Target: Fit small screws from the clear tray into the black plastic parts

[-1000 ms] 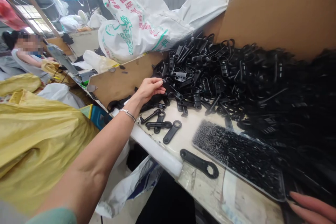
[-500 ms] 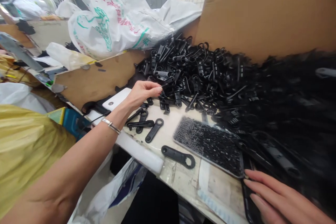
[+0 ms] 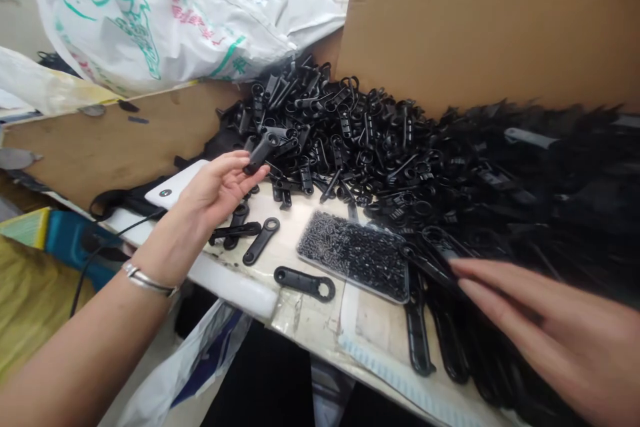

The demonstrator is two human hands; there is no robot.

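Pickup seems underway, a black part (image 3: 261, 153) being held by the left hand (image 3: 214, 188) (right hand (image 3: 553, 323), grip unclear). Careful carrying seems needed.

white sack (image 3: 170, 47): red and green Chinese characters (image 3: 181, 13), blurred | white flat device (image 3: 179, 183): round dark mark (image 3: 169, 193), illegible

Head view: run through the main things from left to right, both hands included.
Yellow material → silver bracelet → left hand → black part it holds → clear tray of small black pieces → right hand.
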